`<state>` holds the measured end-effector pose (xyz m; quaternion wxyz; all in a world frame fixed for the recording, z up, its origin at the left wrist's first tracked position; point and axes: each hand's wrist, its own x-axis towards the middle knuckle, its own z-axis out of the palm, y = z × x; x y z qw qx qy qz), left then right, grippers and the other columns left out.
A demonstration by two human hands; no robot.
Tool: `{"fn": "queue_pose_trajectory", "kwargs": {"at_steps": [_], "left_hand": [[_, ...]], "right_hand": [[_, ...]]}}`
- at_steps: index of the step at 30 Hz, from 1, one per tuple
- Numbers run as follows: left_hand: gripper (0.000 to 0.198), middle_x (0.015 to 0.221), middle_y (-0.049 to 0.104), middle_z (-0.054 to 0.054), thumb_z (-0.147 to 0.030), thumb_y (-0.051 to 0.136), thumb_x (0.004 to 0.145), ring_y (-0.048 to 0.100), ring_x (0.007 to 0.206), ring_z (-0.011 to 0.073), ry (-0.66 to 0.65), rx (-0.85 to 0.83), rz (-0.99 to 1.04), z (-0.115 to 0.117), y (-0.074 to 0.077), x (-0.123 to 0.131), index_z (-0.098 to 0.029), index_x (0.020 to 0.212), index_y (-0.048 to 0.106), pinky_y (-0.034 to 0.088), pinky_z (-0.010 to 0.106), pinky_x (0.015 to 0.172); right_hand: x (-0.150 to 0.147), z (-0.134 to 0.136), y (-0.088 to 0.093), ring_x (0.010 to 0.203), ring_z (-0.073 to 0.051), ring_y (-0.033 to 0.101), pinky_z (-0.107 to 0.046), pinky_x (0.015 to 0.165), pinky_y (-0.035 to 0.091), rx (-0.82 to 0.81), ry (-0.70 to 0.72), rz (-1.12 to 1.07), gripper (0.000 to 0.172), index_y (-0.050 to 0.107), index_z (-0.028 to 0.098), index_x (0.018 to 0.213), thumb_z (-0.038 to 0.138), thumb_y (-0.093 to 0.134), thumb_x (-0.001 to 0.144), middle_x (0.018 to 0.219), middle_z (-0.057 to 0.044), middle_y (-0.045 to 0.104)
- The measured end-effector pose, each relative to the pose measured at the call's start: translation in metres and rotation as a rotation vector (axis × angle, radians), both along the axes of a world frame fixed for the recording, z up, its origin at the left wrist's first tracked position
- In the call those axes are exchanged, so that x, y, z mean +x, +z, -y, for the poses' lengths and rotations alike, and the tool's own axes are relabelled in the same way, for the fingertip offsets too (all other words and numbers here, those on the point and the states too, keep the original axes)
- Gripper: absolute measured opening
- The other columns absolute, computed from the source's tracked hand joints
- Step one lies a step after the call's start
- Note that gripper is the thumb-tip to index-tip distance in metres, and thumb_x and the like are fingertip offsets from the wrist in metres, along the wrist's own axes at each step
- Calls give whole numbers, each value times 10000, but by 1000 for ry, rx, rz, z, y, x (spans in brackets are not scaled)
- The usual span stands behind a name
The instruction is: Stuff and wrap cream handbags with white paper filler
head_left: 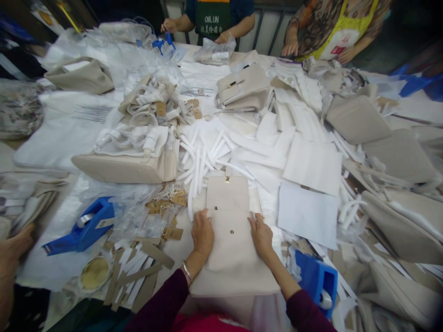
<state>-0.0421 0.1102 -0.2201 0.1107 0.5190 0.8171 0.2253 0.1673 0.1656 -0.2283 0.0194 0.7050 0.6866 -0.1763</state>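
In front of me on the table lies a beige handbag (pixel 238 258), its flap (pixel 227 193) folded back away from me. A metal clasp sits near the flap's far end, and a small round fitting shows on the bag's front. My left hand (pixel 202 233) grips the bag's upper left edge, thumb and fingers closed on it. Opposite, my right hand (pixel 261 235) pinches the upper right edge in the same way. White foam rods (pixel 199 161) lie just beyond the flap.
Blue tape dispensers stand at left (pixel 85 226) and right (pixel 316 281). Cardboard strips (pixel 138 272) and a round tub (pixel 95 273) lie at lower left. More beige bags (pixel 121 167) and white sheets (pixel 311 161) cover the table. Co-workers (pixel 218 23) stand across; another person's hand (pixel 15 249) is at far left.
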Motion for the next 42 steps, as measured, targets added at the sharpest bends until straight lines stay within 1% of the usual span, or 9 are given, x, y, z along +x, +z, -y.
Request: {"fn": "queue_pose_trajectory", "kwargs": {"at_steps": [4,6,8,13,17,21,25,33,42], "left_hand": [[473,1294,498,122,-63,304,884,413,1241,241,-560,202,-122,-3,12,0,-222,1313,426,320,489,1026],[449,1348,472,87,-150,349,906,345,1304,220,-874,176,-86,-4,20,0,-238,1344,394,283,472,1073],[453,1401,426,68,-318,427,901,269,1350,239,-1010,103,-85,-4,27,1,-263,1349,392,242,493,1094],[508,1452,362,43,-427,482,866,198,1382,244,-1008,37,-145,-2,32,4,-317,1352,381,186,505,1104],[516,1455,358,38,-414,495,863,213,1377,240,-1010,28,-165,-1,30,5,-331,1357,369,176,491,1108],[522,1454,360,35,-423,487,866,214,1376,243,-1015,22,-175,-2,26,5,-337,1363,355,166,496,1108],[521,1442,380,41,-425,514,850,226,1370,247,-1005,41,-157,-2,24,5,-340,1348,383,176,497,1102],[348,1387,448,35,-231,397,901,333,1307,188,-881,-71,11,12,30,3,-298,1211,540,294,426,1050],[475,1334,459,117,-213,407,876,357,1261,254,-722,-91,-155,19,24,26,-166,1347,367,229,478,1080]], "right_hand": [[0,1,1,594,-147,541,-247,534,206,-25,10,16,319,510,199,1076,428,330,946,678,-18,606],[0,2,2,629,-155,565,-246,551,243,-46,11,16,328,504,204,1084,432,310,949,706,-25,618],[1,3,3,668,-168,582,-251,578,290,-61,-3,14,343,489,206,1124,432,297,951,738,-32,626],[-1,-4,23,966,-248,539,-324,722,394,174,48,45,417,387,162,1314,326,376,930,1052,-141,590],[-6,-6,41,1082,-272,471,-399,863,381,326,317,17,422,439,156,1309,135,339,899,1206,-171,531],[-7,4,29,1289,-249,310,-437,1042,254,348,583,-125,474,340,187,1390,221,358,918,1439,-98,357],[-3,9,12,1326,-240,274,-476,1077,190,287,560,-140,480,319,217,1405,271,342,929,1485,-55,286],[-6,52,15,1319,-243,315,-485,1076,211,352,439,-162,462,388,186,1373,288,374,922,1458,-121,325],[-7,67,12,1336,-269,283,-505,1088,205,332,396,-188,491,352,184,1392,275,386,911,1483,-123,269]]}}
